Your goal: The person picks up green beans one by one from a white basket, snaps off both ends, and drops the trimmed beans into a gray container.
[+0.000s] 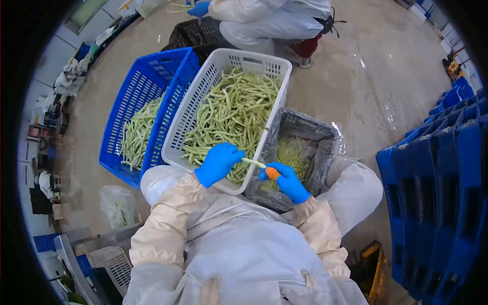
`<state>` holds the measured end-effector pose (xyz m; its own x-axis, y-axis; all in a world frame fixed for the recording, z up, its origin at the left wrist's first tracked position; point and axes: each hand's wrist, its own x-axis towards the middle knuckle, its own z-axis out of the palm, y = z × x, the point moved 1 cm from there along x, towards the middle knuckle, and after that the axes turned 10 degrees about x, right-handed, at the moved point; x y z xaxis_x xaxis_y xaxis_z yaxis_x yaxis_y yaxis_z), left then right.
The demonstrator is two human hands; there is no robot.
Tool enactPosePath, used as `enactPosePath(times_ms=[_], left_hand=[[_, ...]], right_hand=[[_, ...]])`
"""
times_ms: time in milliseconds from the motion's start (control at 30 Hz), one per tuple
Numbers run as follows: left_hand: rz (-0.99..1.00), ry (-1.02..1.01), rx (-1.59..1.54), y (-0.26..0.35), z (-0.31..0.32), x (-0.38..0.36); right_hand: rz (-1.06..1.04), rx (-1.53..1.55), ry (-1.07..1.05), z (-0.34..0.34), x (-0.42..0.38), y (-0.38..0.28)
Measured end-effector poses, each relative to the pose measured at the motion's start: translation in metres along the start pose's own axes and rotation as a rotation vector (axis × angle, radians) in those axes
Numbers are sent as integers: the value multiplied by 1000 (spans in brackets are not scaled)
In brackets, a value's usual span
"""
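My left hand (219, 163), in a blue glove, pinches one end of a pale green bean (252, 162) over the near right corner of the white crate (171, 133). The bean's other end reaches the fingertips of my right hand (288, 182), also blue-gloved, with its fingers closed. A small orange piece (273, 173) shows at the right thumb, like a thumb cover; I cannot tell whether it has a blade. Many green beans (236, 109) fill the white crate. Below my right hand stands a bin lined with a dark plastic bag (320, 133), holding green trimmings (293, 156).
Left of the white crate, a blue crate (119, 104) holds more beans (140, 134). Across from me sits another person (274, 28) with a blue-gloved hand (199, 8), beside a dark crate (195, 35). Blue pallets (432, 188) are stacked at right. A clear plastic bag (118, 206) lies at left.
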<state>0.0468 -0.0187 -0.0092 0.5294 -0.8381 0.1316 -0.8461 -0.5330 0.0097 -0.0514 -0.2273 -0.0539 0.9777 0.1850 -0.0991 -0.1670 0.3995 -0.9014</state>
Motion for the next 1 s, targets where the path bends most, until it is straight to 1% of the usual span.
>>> enactPosePath(times_ms=[100, 133, 167, 200, 233, 267, 300, 333, 400, 433, 467, 533, 567, 633, 700, 733, 767, 800, 833, 867, 900, 933, 967, 1000], left_hand=[[23, 38, 47, 5, -5, -2], [-42, 46, -12, 11, -7, -4], [-107, 54, -72, 17, -8, -4], [-106, 58, -67, 25, -1, -6], [-231, 173, -324, 31, 12, -8], [-354, 290, -582, 38, 20, -9], [-492, 179, -751, 45, 22, -7], [-492, 184, -748, 55, 26, -4], [-524, 185, -1024, 73, 35, 2], [-630, 97, -1206, 76, 40, 3], [-627, 100, -1208, 78, 34, 6], [-771, 184, -1578, 75, 24, 14], [-770, 185, -1578, 69, 21, 17], [-826, 398, -1794, 47, 11, 21], [-695, 681, -1968, 20, -8, 23], [-697, 684, -1964, 5, -12, 21], [-694, 782, -2077, -9, -15, 18], [-687, 883, -2189, -19, -18, 15], [-686, 885, -2186, -25, -19, 12], [-646, 904, -2250, -29, -20, 10], [-607, 921, -2315, -31, -19, 10], [-607, 920, -2316, -29, -16, 11], [-624, 857, -2323, -23, -11, 15], [-640, 794, -2329, -15, -7, 19]], right_hand=[[-9, -89, 4, -1, -3, 1], [-17, -89, 1, -1, -4, 1], [-32, 0, 53, -2, -4, 1], [-45, 90, 104, -2, -5, -1], [-51, 89, 100, 0, -5, -3], [-67, 186, 158, 3, -5, -6], [-82, 283, 215, 4, -5, -8], [-85, 281, 211, 5, -5, -8], [-129, 417, 203, 3, -5, -9], [-131, 414, 203, 3, -5, -9], [-124, 397, 213, 3, -6, -10], [-119, 381, 224, 3, -8, -8], [-82, 370, 206, 4, -9, -3], [-48, 361, 187, 0, -8, 3], [-181, 519, 486, -20, -11, 5], [-220, 609, 590, -38, -11, 12], [-258, 699, 694, -57, -11, 19], [-258, 701, 690, -66, -13, 20], [-203, 706, 827, -74, -17, 23], [-146, 708, 966, -78, -18, 25], [-32, 470, 889, -78, -13, 28], [10, 340, 731, -71, -9, 35], [52, 209, 572, -44, -5, 28], [47, 284, 437, -16, -5, 19]])
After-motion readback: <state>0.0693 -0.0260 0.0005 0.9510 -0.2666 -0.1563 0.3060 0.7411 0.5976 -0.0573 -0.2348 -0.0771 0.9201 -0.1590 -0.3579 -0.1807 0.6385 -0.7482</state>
